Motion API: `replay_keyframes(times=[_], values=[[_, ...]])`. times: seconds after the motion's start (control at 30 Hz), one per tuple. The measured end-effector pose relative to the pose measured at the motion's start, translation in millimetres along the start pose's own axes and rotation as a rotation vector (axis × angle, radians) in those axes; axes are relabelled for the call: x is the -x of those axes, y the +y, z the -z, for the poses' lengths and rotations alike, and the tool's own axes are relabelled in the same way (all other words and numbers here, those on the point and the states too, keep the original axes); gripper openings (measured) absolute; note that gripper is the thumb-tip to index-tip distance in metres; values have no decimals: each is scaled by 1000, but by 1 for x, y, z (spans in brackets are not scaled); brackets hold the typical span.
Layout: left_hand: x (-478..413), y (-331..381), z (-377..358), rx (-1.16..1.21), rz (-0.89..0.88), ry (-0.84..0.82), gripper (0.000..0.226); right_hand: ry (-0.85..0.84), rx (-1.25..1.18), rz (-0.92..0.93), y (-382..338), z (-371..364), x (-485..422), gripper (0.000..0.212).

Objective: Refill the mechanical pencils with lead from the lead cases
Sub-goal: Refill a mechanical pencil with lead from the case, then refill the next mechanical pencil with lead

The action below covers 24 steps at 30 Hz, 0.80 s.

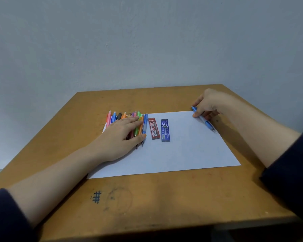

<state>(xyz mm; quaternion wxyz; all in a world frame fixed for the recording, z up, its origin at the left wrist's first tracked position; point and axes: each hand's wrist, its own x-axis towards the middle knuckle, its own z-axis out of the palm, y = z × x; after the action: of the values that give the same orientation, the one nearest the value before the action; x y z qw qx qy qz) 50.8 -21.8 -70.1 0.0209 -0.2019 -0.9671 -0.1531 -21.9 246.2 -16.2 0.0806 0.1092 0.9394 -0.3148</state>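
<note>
a brown bench [147, 198] fills the lower half of the frame, with a white sheet of paper [173, 154] lying across its middle. at the left end of the sheet, a row of coloured mechanical pencils [124, 116] lies side by side, tips toward the viewer. the left hand [122, 135] rests flat on top of this row, fingers [136, 119] spread loosely and gripping nothing, thumb beside the blue pencil [144, 124] at the row's right edge. just right of that pencil, the red lead case [154, 128] lies on the paper, and the blue lead case [165, 130] lies near it, a little further right; both lie lengthwise, apart from each other. at the right edge of the sheet, in the centre right of the frame, the right hand [208, 103] pinches a light blue mechanical pencil [205, 122], its fingers closed around the upper barrel. this pencil slants down to the right, its tip at the paper's edge. dark sleeves [290, 175] show at both lower corners.
</note>
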Motion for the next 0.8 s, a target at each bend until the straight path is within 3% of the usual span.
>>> replay_keyframes(times=[0.57, 0.8], values=[[1, 2, 2, 26, 20, -19, 59, -19, 57, -27, 1, 0, -9, 40], [2, 3, 2, 24, 29, -18, 59, 79, 153, 25, 0, 5, -4, 45]])
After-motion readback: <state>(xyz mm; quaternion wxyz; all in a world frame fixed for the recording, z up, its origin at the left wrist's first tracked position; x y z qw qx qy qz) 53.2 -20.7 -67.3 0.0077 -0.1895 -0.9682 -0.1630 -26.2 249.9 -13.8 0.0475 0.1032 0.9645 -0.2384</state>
